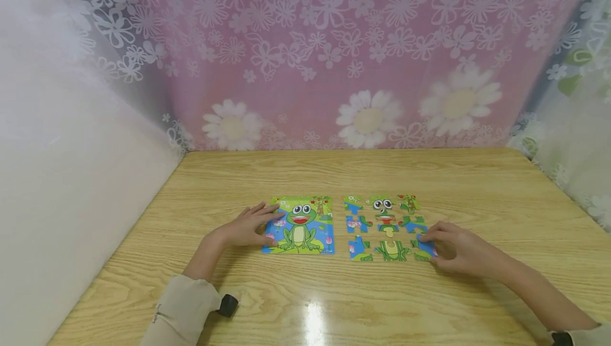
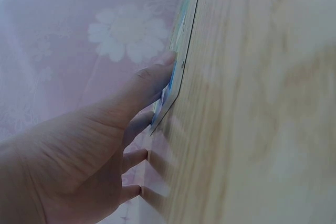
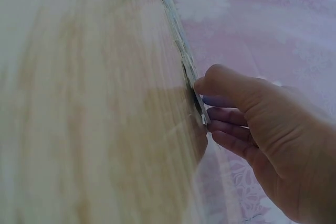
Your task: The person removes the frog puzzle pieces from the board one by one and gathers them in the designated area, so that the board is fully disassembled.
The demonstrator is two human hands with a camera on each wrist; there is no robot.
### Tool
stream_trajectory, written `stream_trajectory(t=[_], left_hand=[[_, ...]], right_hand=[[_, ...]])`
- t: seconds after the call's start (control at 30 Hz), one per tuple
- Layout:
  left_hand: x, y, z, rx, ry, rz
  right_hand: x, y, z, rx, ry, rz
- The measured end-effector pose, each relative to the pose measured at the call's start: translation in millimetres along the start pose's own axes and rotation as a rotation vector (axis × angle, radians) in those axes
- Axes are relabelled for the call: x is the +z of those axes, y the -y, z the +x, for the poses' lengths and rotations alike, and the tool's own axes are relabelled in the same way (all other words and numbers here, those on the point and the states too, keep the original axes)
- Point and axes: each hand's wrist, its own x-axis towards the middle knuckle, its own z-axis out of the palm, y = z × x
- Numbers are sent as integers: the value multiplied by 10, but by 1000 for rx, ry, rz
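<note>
A square frog picture board lies flat on the wooden table. My left hand rests at its left side, thumb and index finger on the board, the other fingers spread beyond its edge. In the left wrist view, the left hand shows fingertips touching the table. To the right lie several frog puzzle pieces, set out in rows with gaps. My right hand pinches the bottom-right puzzle piece between thumb and index finger. The right wrist view shows the right hand at the pieces' edge.
The wooden table ends at a pink flowered curtain behind. A pale wall stands at the left and a flowered cloth hangs at the right. Light glares on the near tabletop.
</note>
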Motion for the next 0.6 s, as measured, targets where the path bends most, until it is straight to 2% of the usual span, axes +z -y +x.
stream_trajectory(t=[0.6], left_hand=[[0,5,3,14,-4,7]], right_hand=[[-11,14,-19,58,59,9]])
